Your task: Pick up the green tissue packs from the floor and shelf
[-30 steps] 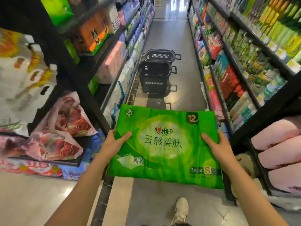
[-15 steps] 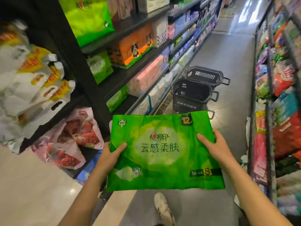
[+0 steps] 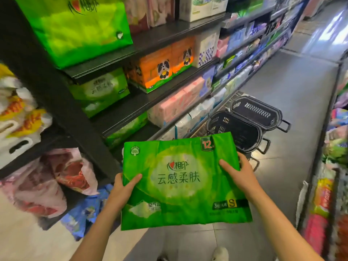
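A large green tissue pack [image 3: 180, 183] with white and dark print is held flat in front of me, over the aisle floor. My left hand [image 3: 124, 187] grips its left edge, thumb on top. My right hand [image 3: 238, 172] grips its right side near the top, thumb lying across the front. Matching green packs [image 3: 101, 91] sit on the black shelf [image 3: 143, 104] to the left, a little above the held pack.
Two black shopping baskets [image 3: 243, 129] stand on the grey floor just beyond the pack. Orange panda packs [image 3: 160, 68] and pink packs [image 3: 178, 102] fill the left shelves. Bagged goods [image 3: 50, 178] hang lower left. Another stocked rack [image 3: 335, 166] lines the right side.
My view has swung left toward the shelf. The pack stays in both hands, and my right hand has shifted inward across its front.
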{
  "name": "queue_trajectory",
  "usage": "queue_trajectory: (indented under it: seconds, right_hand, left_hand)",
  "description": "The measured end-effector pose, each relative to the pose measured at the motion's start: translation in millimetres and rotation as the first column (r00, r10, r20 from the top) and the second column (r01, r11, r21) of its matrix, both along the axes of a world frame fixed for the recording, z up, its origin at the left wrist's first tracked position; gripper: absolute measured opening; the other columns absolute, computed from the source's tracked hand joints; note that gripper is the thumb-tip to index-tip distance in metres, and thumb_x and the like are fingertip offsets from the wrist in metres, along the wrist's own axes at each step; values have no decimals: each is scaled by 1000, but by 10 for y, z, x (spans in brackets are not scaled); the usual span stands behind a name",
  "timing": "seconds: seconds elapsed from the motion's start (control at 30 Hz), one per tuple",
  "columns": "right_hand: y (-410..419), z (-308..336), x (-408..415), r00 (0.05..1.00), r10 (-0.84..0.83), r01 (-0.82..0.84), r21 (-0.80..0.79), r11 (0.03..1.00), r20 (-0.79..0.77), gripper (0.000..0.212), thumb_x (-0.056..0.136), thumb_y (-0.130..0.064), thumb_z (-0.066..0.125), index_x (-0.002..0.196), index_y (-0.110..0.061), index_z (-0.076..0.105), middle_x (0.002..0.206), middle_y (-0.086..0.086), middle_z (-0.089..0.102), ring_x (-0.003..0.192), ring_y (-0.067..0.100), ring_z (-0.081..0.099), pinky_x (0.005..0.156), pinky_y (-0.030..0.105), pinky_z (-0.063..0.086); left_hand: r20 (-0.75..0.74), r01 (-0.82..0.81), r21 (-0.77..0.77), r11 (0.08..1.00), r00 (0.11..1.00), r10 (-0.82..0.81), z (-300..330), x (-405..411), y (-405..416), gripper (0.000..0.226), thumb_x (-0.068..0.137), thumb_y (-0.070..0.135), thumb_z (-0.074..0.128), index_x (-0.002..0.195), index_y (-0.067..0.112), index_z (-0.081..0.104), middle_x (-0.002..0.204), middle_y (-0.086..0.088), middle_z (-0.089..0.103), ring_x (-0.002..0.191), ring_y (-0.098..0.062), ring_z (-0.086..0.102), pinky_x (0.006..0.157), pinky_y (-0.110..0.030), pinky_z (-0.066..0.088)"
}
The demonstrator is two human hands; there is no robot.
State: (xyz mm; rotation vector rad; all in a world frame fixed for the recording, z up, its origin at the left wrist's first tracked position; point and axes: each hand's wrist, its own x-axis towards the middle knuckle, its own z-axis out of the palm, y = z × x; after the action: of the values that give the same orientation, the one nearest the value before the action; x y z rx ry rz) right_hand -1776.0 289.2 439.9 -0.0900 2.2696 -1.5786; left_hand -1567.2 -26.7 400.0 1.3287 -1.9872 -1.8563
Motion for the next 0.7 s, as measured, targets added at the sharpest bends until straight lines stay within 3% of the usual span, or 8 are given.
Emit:
queue_trajectory:
  seconds: [0.1,0.27,0.43,0.53,0.63,0.7]
  right_hand:
    - [-78,-138,-621,996,93,-93,5,996,-2,76,73,-55,81,138,-31,49,117,-12,66,105,14,68,96,48,56]
    - [-350,-337,-1523,965,263,-263,-14,965,18,81,71,-56,81,141,-28,50,119,-12,67,106,11,68,99,47,55]
    - [-808,-582,-2153,911,411,-412,17,911,36,80,77,-52,80,144,-25,47,128,-3,66,111,14,66,101,48,53]
    - [-1194,-861,-2434,883,467,-469,27,883,40,79,76,-52,79,144,-27,46,126,-6,66,108,11,66,99,45,54]
    - [-1680,-1263,-2639,860,510,-510,14,860,0,65,85,-40,77,142,-25,49,118,-14,65,104,1,63,98,42,53]
    - [-2074,-1621,-2755,846,533,-533,-1,846,-37,58,86,-40,75,137,-30,48,118,-17,64,105,1,63,100,43,53]
  left_hand:
    - [1,-82,22,996,997,82,-38,-319,85,91,63,66,86,129,21,41,118,-3,62,105,-26,66,90,-47,56]
    - [26,-282,10,959,959,282,-110,-747,355,55,90,34,75,131,16,44,113,-5,64,93,-21,67,68,-33,53]
    - [-4,-433,19,901,902,433,-246,-985,361,67,72,49,83,126,19,58,119,-8,70,101,-27,70,86,-46,57]
    - [-10,-485,43,873,874,486,-425,-1132,213,49,80,46,84,117,25,61,115,-2,71,102,-23,69,87,-42,54]
    - [-16,-523,9,852,852,523,-892,-1294,-114,78,71,64,83,131,21,59,124,-3,70,108,-24,69,98,-47,53]
    - [-56,-542,-28,840,840,540,-1252,-1460,-418,73,78,57,79,136,21,56,129,-4,68,112,-25,66,102,-49,51]
